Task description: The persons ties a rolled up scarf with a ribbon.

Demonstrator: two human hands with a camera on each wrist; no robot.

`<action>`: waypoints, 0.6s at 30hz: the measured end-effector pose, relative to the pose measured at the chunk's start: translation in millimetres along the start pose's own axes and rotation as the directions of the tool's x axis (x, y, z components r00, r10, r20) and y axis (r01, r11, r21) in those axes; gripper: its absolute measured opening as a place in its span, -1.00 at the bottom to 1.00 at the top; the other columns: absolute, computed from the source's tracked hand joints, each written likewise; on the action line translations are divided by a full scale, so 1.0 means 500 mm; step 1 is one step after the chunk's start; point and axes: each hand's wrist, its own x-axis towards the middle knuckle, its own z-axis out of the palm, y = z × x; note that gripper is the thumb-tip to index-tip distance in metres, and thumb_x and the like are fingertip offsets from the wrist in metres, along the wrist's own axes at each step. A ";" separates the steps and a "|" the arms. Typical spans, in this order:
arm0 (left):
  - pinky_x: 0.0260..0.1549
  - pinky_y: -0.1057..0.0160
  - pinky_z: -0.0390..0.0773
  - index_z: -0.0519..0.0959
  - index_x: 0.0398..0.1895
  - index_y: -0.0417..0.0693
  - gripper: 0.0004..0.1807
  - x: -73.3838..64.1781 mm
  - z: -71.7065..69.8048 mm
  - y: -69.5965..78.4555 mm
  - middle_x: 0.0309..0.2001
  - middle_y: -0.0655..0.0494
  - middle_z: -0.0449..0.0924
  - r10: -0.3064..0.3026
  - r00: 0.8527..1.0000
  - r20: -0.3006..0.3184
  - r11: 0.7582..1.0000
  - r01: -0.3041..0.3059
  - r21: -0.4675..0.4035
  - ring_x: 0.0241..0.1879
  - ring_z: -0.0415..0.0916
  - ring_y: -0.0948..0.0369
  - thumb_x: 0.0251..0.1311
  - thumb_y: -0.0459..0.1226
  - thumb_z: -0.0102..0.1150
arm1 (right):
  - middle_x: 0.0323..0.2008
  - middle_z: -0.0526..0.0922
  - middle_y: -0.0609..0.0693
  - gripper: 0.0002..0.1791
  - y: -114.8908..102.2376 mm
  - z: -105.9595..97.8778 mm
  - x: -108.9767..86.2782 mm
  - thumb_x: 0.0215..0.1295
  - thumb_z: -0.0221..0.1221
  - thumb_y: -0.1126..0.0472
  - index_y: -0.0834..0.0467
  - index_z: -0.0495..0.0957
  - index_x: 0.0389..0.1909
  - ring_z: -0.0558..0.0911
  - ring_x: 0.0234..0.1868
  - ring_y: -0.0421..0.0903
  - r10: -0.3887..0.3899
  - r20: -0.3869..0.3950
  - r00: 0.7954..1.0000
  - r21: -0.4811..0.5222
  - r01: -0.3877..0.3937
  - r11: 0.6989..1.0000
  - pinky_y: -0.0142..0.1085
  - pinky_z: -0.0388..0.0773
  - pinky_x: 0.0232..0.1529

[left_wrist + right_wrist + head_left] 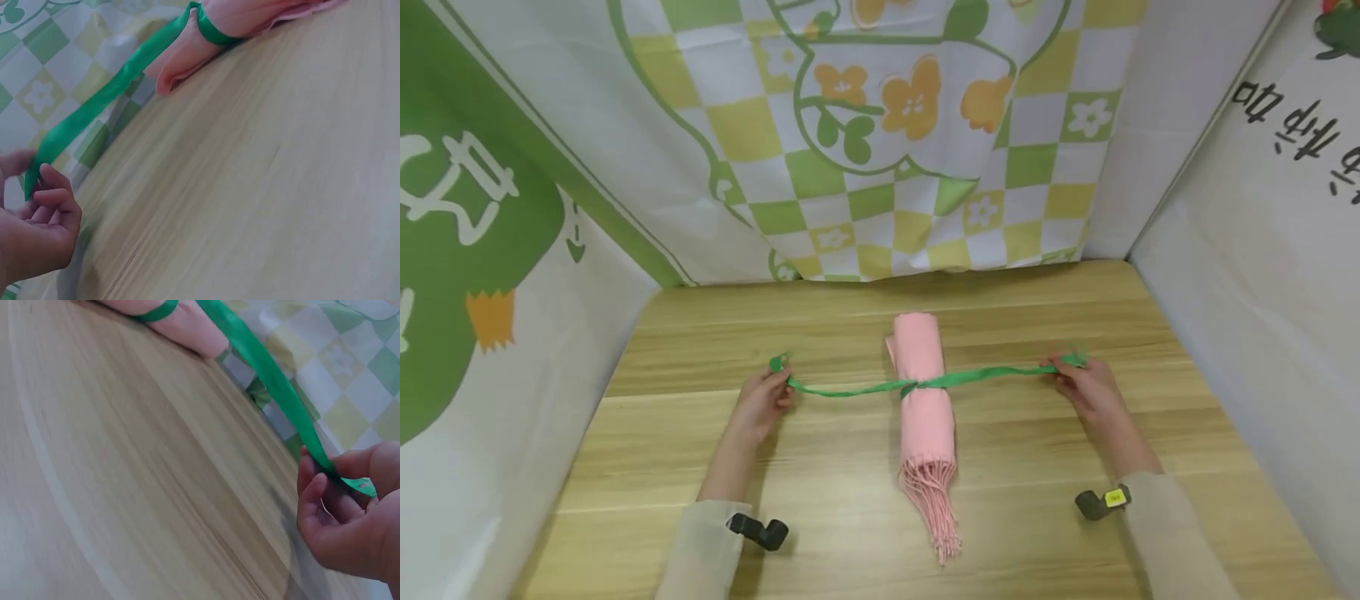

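Note:
A rolled pink scarf (927, 429) with a fringe at its near end lies lengthwise on the wooden table (842, 517). Round its middle runs a green ribbon (988, 374), crossed or knotted on top; which of the two I cannot tell. My left hand (762, 402) pinches one ribbon end out to the left, and my right hand (1088, 387) pinches the other out to the right. Both lengths stretch off the scarf, the left one sagging slightly. In the left wrist view the ribbon (94, 106) slants up from thumb and fingers to the scarf (244, 15).
A checked, flower-patterned cloth (917, 192) hangs behind the table's far edge. Printed white walls stand at the left (535, 392) and right (1247, 275). A small black device (758, 531) sits at the left cuff, another (1101, 502) at the right.

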 end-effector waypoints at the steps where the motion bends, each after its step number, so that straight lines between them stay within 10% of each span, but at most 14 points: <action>1: -0.44 0.51 0.32 0.47 -0.30 0.04 -0.82 0.001 -0.004 0.004 -0.52 0.33 0.45 -0.008 1.000 -0.010 0.999 0.008 0.039 -0.41 0.40 0.38 0.52 -0.30 -0.09 | -0.30 0.77 -0.13 -0.84 -0.002 -0.004 -0.002 0.46 0.11 0.31 0.22 0.65 -0.11 0.68 -0.31 -0.27 0.008 -0.019 1.000 -0.041 -0.009 0.999 -0.52 0.59 -0.34; 8: -0.34 0.47 0.45 0.47 -0.27 0.01 -0.87 -0.007 -0.042 0.031 -0.43 0.26 0.54 -0.047 0.998 -0.044 0.996 0.043 -0.077 -0.37 0.47 0.34 0.50 -0.27 -0.03 | -0.39 0.75 -0.15 -0.53 -0.011 -0.027 -0.001 0.49 0.09 0.25 0.49 0.37 0.24 0.70 -0.39 -0.35 -0.001 -0.061 0.998 -0.494 -0.030 0.869 -0.54 0.57 -0.43; 12: -0.33 0.48 0.51 0.44 -0.35 0.01 -0.82 -0.011 -0.053 0.044 -0.42 0.27 0.49 -0.041 0.998 -0.048 0.993 0.036 -0.109 -0.40 0.47 0.37 0.49 -0.32 -0.04 | -0.38 0.76 -0.12 -0.53 -0.009 -0.035 0.002 0.49 0.09 0.22 0.48 0.39 0.24 0.69 -0.41 -0.35 -0.001 -0.068 0.998 -0.583 -0.039 0.812 -0.51 0.62 -0.35; 18: -0.26 0.49 0.54 0.27 0.11 -0.19 -0.76 0.007 -0.074 0.055 -0.22 0.19 0.44 -0.026 0.989 -0.144 0.970 0.060 0.235 -0.34 0.48 0.40 0.47 -0.35 -0.06 | -0.44 0.72 -0.21 -0.52 -0.015 -0.047 0.018 0.50 0.08 0.14 0.45 0.44 0.21 0.61 -0.48 -0.35 0.005 -0.084 0.996 -0.690 -0.062 0.721 -0.42 0.49 -0.45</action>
